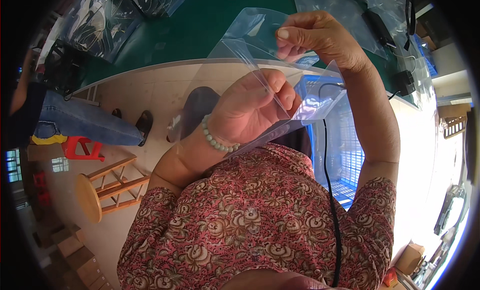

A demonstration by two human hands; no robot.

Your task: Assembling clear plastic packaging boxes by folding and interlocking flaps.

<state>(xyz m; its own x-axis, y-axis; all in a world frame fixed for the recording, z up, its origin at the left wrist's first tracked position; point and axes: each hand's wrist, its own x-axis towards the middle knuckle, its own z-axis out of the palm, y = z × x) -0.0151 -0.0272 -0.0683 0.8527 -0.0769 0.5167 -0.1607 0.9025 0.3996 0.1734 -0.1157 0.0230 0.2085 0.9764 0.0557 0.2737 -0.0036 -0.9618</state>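
A clear plastic folding box [250, 27], partly opened out with creased panels and flaps, is up in front of my chest near the table edge. My left hand [250, 102], with a pale green bead bracelet [212, 137] at its wrist, has its fingers curled against the box. One creased edge of the plastic runs across those fingers. Farther up and to the right, my right hand [315, 37] pinches the box's upper flap between thumb and fingers. The see-through film makes it hard to tell which panels lie in front.
Bags with coiled cables [100, 25] lie on the green table [185, 35] at far left. A black adapter [402, 82] sits at its right. Below stands a blue plastic crate [350, 150]. A wooden stool [90, 197] and another person's jeans-clad leg [85, 117] are at left.
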